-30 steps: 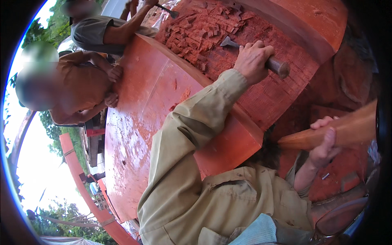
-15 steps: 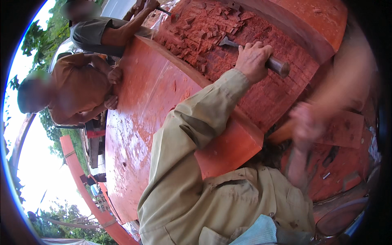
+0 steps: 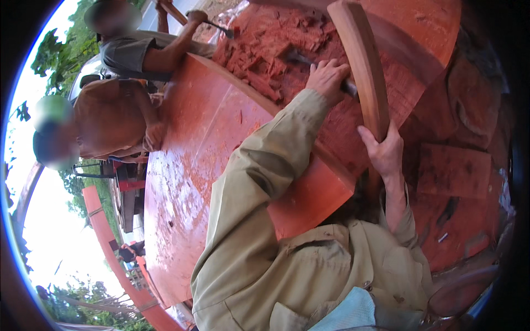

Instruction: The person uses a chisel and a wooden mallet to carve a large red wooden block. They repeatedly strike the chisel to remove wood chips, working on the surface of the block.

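My left hand [image 3: 328, 81] is wrapped round a chisel [image 3: 300, 58], whose blurred blade points away into the cut wood. The chisel's handle end shows just past my fingers. My right hand [image 3: 385, 150] grips a long, slightly curved wooden club [image 3: 361, 60], and its upper part lies against or just over the handle end; which of the two I cannot tell. Beneath both is a big reddish timber block [image 3: 359, 138] with a hollowed, rough-cut face. Loose red wood chips [image 3: 259, 60] cover the far part of that hollow.
A raised red timber edge and broad slab [image 3: 193, 138] lie left of the hollow. At the far left one person [image 3: 141, 52] holds a chisel and a mallet; another person [image 3: 113, 118] leans at the slab. A flat red board [image 3: 455, 171] lies at right.
My right hand has swung the club from the right over to the chisel's handle end. My left hand and the chisel have shifted slightly left. The far person's arms have moved.
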Demonstrator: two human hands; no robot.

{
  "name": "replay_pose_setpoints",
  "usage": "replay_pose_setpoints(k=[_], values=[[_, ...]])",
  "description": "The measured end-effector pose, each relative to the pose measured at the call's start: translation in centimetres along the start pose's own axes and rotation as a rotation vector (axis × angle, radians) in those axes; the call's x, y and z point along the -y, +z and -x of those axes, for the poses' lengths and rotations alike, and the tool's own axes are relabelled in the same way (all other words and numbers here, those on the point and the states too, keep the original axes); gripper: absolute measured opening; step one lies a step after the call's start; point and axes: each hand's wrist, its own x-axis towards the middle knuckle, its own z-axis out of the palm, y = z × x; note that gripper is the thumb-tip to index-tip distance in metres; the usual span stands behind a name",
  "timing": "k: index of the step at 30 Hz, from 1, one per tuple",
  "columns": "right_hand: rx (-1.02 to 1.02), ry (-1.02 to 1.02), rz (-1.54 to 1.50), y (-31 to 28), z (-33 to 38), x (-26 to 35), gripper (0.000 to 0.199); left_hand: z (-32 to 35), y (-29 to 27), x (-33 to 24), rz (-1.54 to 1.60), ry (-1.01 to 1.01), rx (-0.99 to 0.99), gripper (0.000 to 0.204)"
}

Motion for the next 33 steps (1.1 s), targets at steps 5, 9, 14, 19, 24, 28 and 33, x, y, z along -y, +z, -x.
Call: replay_pose_setpoints(k=[5,9,14,19,24,28,33], values=[[-0.192,-0.115,-0.237,-1.7,1.0,-4.0,0.039,-0.7,-4.5,-0.2,0.150,0.001,-0.447,0.028],[-0.302,0.011,-0.388,-5.2,3.2,-5.8,0.033,0.0,-3.7,-6.4,0.225,0.195,-0.235,0.026],[-0.385,0.111,-0.442,-7.4,4.5,-5.4,0.031,0.2,-0.4,-10.1,0.070,0.159,-0.104,0.036],[-0.453,0.103,-0.444,-9.2,5.4,-5.3,0.030,-1.1,0.3,-8.7,0.063,0.147,-0.149,0.036],[-0.518,-0.093,-0.462,-10.8,5.0,-6.3,0.033,-1.3,0.3,-8.7,0.102,0.191,-0.204,0.036],[-0.523,-0.126,-0.562,-12.5,4.4,-5.8,0.043,-2.1,0.2,-8.5,0.085,0.187,-0.227,0.035],[-0.484,-0.254,-0.598,-11.2,2.6,-2.9,0.041,-3.5,0.7,-8.4,0.109,0.162,-0.209,0.035]])
